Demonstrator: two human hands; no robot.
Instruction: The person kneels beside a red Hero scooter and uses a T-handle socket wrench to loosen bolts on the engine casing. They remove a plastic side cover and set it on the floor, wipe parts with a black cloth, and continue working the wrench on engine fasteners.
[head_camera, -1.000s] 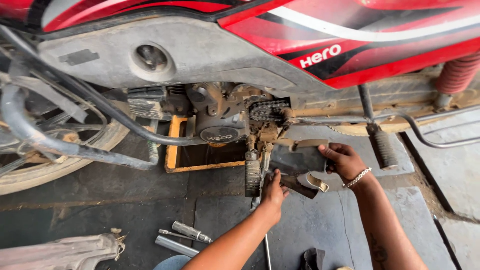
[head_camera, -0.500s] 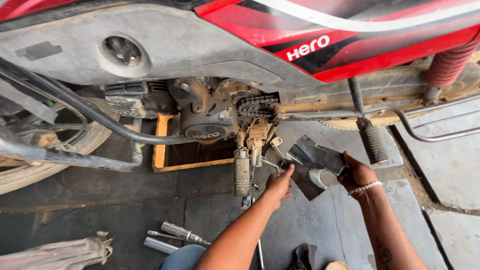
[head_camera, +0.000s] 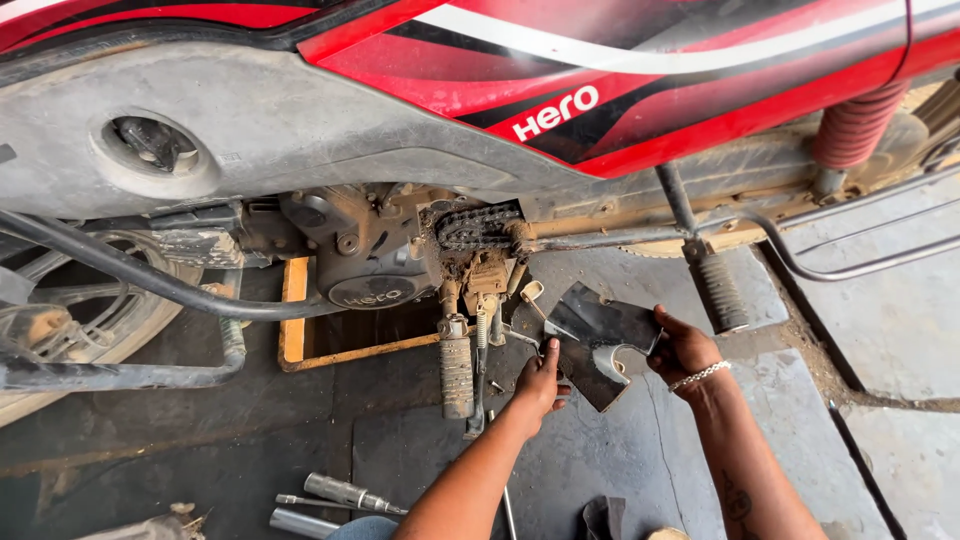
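Head view: we hold the dark, bent sheet-metal chain cover (head_camera: 597, 345) low beside the exposed drive chain (head_camera: 478, 227), left hand (head_camera: 540, 380) and right hand (head_camera: 683, 350) both clamped on its edges; judged step: cover in hand, next move needs careful alignment.

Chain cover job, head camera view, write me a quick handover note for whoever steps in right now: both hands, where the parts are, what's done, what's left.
Left hand: gripping the near left edge of the dark metal cover plate.
Right hand: holding the plate's right edge, a bracelet on the wrist.
The plate is off the red motorcycle, held just above the ground below the exposed drive chain, right of the footrest.
Tools lie on the dark mat near the bottom edge.
Done: cover off, chain and sprocket area open.
Left: probably the chain area work, then refitting the plate.
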